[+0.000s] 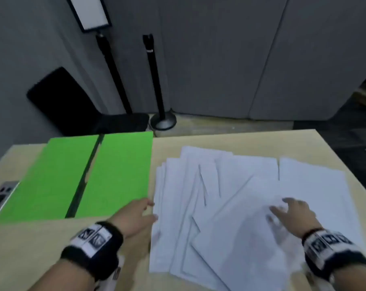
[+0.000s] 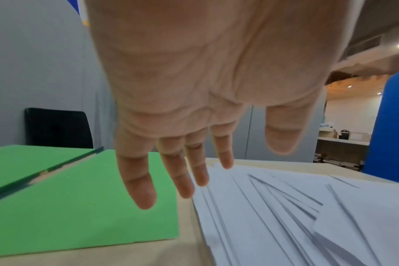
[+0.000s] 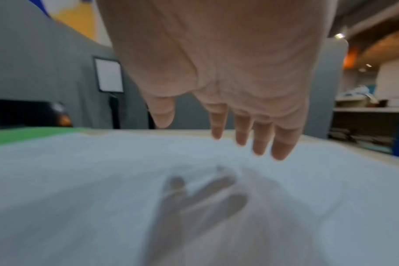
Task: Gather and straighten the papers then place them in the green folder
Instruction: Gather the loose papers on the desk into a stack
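On the table (image 1: 241, 139), my left hand (image 1: 136, 217) spread flat, empty, at the papers' (image 1: 230, 196) nine o'clock edge, my right hand (image 1: 293, 215) splayed above them, holding nothing, green folder (image 1: 77, 175) lying open and bare at ten o'clock

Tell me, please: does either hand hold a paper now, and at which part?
Nothing is held. The left hand is open at the left edge of the papers; the right hand hovers open above them, its fingers straight.

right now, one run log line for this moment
stage: gathering not begun | papers: fanned loose on table | green folder: open, empty | left hand: open at stack edge | right hand: open above papers
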